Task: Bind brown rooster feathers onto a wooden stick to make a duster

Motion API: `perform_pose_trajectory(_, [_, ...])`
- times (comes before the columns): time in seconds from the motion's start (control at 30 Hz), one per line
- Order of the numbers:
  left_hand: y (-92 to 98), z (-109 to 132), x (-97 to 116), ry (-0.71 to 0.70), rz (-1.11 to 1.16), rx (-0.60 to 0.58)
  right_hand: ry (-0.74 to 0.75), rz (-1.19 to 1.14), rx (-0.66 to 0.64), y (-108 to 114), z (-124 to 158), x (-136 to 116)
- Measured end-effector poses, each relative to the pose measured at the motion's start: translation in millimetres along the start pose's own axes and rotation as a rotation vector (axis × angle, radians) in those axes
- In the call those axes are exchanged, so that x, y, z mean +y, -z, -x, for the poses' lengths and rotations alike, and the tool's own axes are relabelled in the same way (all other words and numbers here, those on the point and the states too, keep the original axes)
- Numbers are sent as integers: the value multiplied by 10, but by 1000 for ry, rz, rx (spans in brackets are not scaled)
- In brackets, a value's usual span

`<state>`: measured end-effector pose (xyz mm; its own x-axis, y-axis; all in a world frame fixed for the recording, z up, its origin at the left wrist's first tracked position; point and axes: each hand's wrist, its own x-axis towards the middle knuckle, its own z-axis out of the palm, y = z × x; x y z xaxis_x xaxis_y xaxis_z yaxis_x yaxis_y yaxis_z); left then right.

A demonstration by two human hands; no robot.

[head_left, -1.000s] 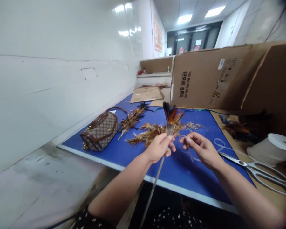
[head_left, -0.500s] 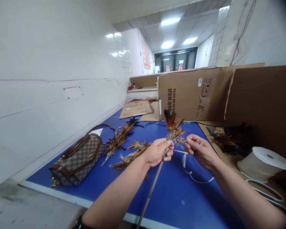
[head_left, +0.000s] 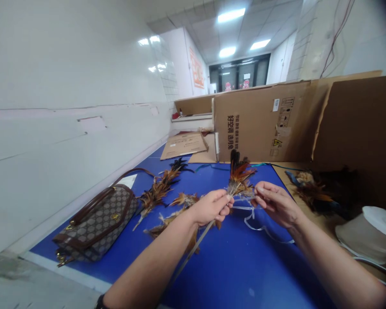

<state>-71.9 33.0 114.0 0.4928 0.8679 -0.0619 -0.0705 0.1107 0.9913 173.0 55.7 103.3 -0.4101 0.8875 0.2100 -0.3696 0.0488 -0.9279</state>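
Observation:
My left hand (head_left: 214, 206) is closed around a thin stick (head_left: 196, 246) at the base of a bunch of brown and black feathers (head_left: 239, 174), as on a feather duster. The stick slants down toward me. Across from it, my right hand (head_left: 275, 201) has thumb and fingers pinched together on a thin white ribbon (head_left: 244, 207) that runs over from the left hand. The ribbon's loose length curls down onto the blue tabletop (head_left: 234, 262). Loose feather strands (head_left: 159, 189) lie left of my left hand, and more feathers (head_left: 176, 214) sit partly behind that forearm.
A patterned handbag (head_left: 96, 223) stands at the left by the white wall. Large cardboard (head_left: 257, 124) walls the back and right, with flat cardboard (head_left: 184, 145) at the far left. Dark feathers (head_left: 312, 189) and a white spool (head_left: 360, 234) lie on the right.
The feathered stick now leans more, its lower end shifted left. My right hand has moved slightly right, and the ribbon is stretched between the hands. The view has shifted a little.

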Motion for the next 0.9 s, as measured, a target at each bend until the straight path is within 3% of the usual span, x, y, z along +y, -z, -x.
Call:
perform_pose_trajectory(0.2, [-88,-92,-189,-3,-30,34,105,-112,68,25,-24,134])
perform_pose_trajectory(0.5, [-252,-193,-238,-46,7,97,123,-132,382,3,-126,350])
perform_pose_trajectory(0.73, [-309,-147,-186,-17,-278,131,34,-112,307,-44,-125,322])
perform_pose_trajectory(0.9, [-354,-131,-150,-18,-436,151,55,-123,253,-90,-131,260])
